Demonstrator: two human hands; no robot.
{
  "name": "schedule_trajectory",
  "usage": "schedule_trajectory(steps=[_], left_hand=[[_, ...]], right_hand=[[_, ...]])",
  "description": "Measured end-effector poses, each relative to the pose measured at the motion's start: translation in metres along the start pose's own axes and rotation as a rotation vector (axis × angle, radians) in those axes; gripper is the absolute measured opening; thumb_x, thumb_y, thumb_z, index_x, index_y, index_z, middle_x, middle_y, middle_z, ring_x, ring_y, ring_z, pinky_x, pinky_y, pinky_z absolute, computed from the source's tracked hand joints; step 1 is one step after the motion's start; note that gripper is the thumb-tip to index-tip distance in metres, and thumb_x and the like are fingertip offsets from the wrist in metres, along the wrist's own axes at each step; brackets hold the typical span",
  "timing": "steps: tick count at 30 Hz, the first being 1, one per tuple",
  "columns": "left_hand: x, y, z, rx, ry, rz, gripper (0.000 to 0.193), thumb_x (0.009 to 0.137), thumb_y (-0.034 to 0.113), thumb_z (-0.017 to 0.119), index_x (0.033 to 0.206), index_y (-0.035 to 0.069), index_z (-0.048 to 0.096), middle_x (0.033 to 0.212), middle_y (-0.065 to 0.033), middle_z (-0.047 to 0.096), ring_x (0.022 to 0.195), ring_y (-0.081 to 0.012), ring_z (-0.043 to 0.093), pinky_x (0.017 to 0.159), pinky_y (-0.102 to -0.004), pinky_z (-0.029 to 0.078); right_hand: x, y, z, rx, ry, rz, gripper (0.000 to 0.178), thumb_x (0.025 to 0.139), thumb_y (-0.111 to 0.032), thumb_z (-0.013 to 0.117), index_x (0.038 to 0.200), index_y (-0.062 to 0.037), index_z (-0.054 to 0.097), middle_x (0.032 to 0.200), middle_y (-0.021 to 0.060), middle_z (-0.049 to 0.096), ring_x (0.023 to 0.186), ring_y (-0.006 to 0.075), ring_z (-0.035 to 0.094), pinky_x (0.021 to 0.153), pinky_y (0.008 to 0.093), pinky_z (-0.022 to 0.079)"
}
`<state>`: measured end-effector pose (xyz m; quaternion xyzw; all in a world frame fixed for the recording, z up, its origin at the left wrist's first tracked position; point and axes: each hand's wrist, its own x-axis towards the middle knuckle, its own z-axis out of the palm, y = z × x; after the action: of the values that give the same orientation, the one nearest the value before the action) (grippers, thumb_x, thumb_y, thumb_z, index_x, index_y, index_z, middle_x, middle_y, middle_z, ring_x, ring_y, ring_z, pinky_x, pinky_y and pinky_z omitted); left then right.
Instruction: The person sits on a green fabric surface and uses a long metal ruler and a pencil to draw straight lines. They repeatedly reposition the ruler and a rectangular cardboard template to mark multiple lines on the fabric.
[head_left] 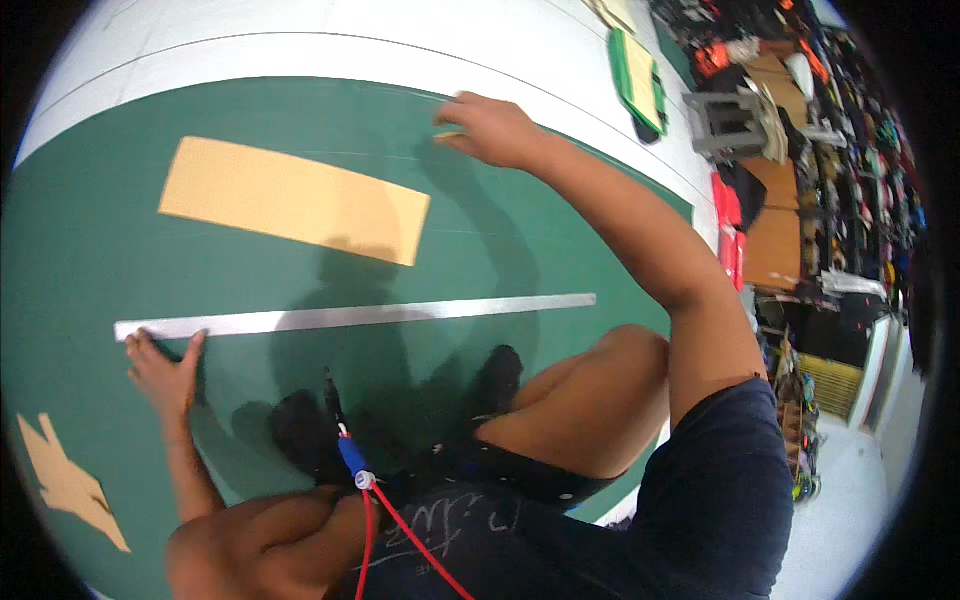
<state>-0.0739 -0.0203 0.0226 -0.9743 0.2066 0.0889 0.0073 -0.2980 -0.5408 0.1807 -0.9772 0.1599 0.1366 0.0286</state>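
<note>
A long metal ruler [400, 313] lies across the green mat [90, 260] in front of me. My left hand [165, 375] rests at the ruler's left end, fingertips touching it and thumb spread apart. Beyond the ruler lies a tan rectangular sheet [295, 200], slightly tilted. My right hand [490, 128] is stretched out past the sheet's right end, over the far part of the mat. Its fingers are bent, with a gap between them and the thumb, and I make out nothing held there.
A cut tan scrap [70, 480] lies at the near left. From my neck hangs a red lanyard [415, 540] with a blue and black end. Beyond the mat are a green-edged tray-like item [638, 85], a grey stool [725, 122] and crowded shelves [850, 170].
</note>
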Motion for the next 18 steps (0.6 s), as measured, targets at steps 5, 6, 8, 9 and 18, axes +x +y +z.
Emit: schedule_trajectory(steps=[5, 6, 8, 9, 18], left_hand=[[0.006, 0.002, 0.019, 0.080, -0.038, -0.013, 0.122, 0.075, 0.078, 0.071, 0.156, -0.003, 0.030, 0.163, -0.0267, 0.028, 0.153, -0.0406, 0.025, 0.122, -0.0618, 0.018], [0.005, 0.001, 0.018, 0.091, -0.039, -0.020, 0.122, 0.075, 0.078, 0.071, 0.157, -0.003, 0.030, 0.163, -0.0267, 0.027, 0.153, -0.0403, 0.025, 0.122, -0.0617, 0.019], [0.007, -0.004, 0.021, 0.106, -0.030, -0.029, 0.123, 0.074, 0.079, 0.071, 0.157, -0.002, 0.030, 0.163, -0.0267, 0.027, 0.153, -0.0401, 0.025, 0.122, -0.0612, 0.019], [0.012, -0.010, 0.029, 0.105, -0.031, -0.021, 0.123, 0.074, 0.079, 0.071, 0.157, -0.002, 0.030, 0.163, -0.0265, 0.027, 0.153, -0.0403, 0.025, 0.122, -0.0610, 0.019], [0.039, -0.066, 0.073, -0.006, 0.022, 0.078, 0.118, 0.079, 0.069, 0.075, 0.154, -0.010, 0.030, 0.162, -0.0343, 0.023, 0.152, -0.0466, 0.021, 0.124, -0.0537, 0.020]], right_hand=[[-0.227, 0.123, 0.083, 0.157, 0.054, 0.577, 0.032, 0.093, -0.035, 0.069, 0.101, -0.0036, 0.068, 0.098, 0.0199, 0.068, 0.093, 0.0397, 0.066, 0.079, 0.0499, 0.052], [-0.267, 0.122, 0.110, 0.174, 0.044, 0.662, 0.032, 0.092, -0.034, 0.070, 0.101, -0.0031, 0.067, 0.098, 0.0210, 0.069, 0.092, 0.0410, 0.066, 0.079, 0.0507, 0.052], [-0.337, 0.104, 0.168, 0.278, 0.027, 0.904, 0.032, 0.094, -0.033, 0.069, 0.106, -0.0041, 0.069, 0.104, 0.0217, 0.069, 0.097, 0.0408, 0.066, 0.083, 0.0504, 0.053], [-0.369, 0.090, 0.202, 0.252, 0.120, 0.982, 0.032, 0.094, -0.032, 0.069, 0.107, -0.0032, 0.069, 0.105, 0.0207, 0.069, 0.096, 0.0403, 0.066, 0.083, 0.0491, 0.053], [-0.408, -0.009, 0.293, 0.207, 0.267, 1.114, 0.056, 0.101, -0.031, 0.060, 0.149, -0.0048, 0.047, 0.153, 0.0197, 0.047, 0.133, 0.0420, 0.049, 0.111, 0.0490, 0.042]])
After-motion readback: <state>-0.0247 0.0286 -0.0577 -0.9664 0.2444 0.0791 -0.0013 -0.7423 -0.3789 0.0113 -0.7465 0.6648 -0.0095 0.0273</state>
